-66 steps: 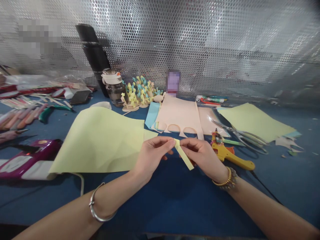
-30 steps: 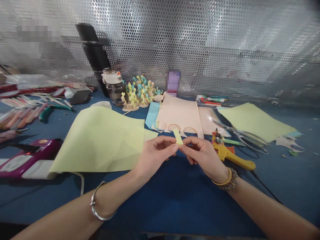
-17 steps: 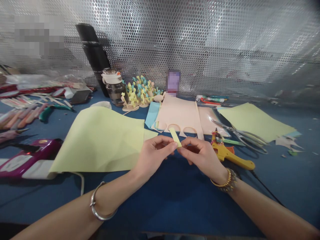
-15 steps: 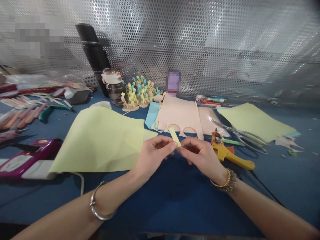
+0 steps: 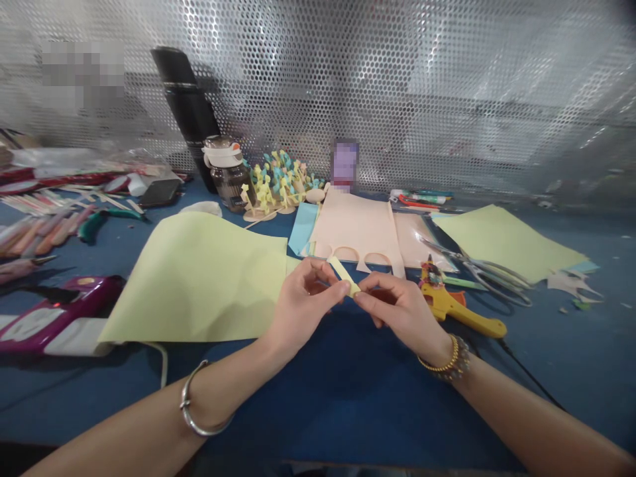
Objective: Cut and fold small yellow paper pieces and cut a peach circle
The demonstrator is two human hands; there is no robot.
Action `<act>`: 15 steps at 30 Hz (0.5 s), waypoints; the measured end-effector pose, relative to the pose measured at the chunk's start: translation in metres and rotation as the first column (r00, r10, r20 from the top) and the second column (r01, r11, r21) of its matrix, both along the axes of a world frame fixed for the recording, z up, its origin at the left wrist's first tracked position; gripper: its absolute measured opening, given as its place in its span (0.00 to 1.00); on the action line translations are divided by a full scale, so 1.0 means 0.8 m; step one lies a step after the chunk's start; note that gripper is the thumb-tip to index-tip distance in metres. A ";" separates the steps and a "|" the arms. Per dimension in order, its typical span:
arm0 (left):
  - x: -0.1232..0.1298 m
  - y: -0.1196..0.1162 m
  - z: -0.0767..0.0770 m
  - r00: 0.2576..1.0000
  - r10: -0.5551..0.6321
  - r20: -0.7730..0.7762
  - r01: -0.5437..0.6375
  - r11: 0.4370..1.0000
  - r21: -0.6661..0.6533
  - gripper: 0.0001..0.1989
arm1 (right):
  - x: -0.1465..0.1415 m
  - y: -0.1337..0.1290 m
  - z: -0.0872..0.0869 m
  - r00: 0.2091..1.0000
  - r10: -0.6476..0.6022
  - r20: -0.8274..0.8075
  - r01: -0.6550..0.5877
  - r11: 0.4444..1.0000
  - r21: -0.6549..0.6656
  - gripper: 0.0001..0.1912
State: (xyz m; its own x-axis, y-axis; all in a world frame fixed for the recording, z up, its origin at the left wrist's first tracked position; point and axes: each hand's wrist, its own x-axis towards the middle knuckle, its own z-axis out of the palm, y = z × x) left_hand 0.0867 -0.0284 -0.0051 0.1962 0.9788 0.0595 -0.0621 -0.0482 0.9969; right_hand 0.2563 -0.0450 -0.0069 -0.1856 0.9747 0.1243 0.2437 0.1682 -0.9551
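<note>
Pale yellow paper strip (image 5: 342, 275) bends in a shallow curve between my hands, just above the lower edge of a peach card (image 5: 355, 232). My left hand (image 5: 304, 306) pinches one part of it between thumb and curled fingers. My right hand (image 5: 402, 308) clamps the lower end, its fingertips (image 5: 370, 283) close together and almost meeting my left fingertips. Both hands hover over a blue mat (image 5: 348, 397). I wear a silver bangle (image 5: 195, 416) on my left wrist and a gold bangle with a beaded bracelet (image 5: 444, 361) on my right.

A large yellow sheet (image 5: 199, 285) lies just left of my hands, its edge near my left hand. Past my right hand are a yellow-handled tool (image 5: 460, 317) and metal scissors (image 5: 491, 281), which rest partly on a dark sheet, with another yellow sheet (image 5: 507, 242) beyond. Farther ahead stand small paper figures on round bases (image 5: 281, 182), a glass jar (image 5: 228, 175) and a black flask (image 5: 186, 112), in front of a perforated metal screen (image 5: 397, 73).
</note>
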 end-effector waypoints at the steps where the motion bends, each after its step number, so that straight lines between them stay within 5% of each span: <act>1: -0.001 0.000 0.000 0.999 0.017 -0.036 -0.014 0.998 0.065 0.11 | 0.000 0.000 0.000 1.000 0.002 -0.008 -0.002 1.000 -0.004 0.10; 5: -0.002 0.001 0.000 0.990 0.052 -0.133 -0.026 0.981 0.192 0.05 | 0.001 0.000 -0.002 0.999 -0.004 -0.038 0.004 1.000 -0.007 0.10; 15: -0.002 0.003 -0.005 0.984 0.047 -0.173 -0.007 0.975 0.223 0.05 | 0.003 0.000 -0.002 0.999 -0.003 -0.041 0.003 1.000 0.010 0.09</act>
State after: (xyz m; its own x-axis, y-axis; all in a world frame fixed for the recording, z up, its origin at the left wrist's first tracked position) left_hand 0.0847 -0.0260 -0.0090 0.1966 0.9503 0.2414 0.1179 -0.2673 0.9564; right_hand 0.2590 -0.0452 -0.0089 -0.1774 0.9738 0.1420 0.2046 0.1777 -0.9626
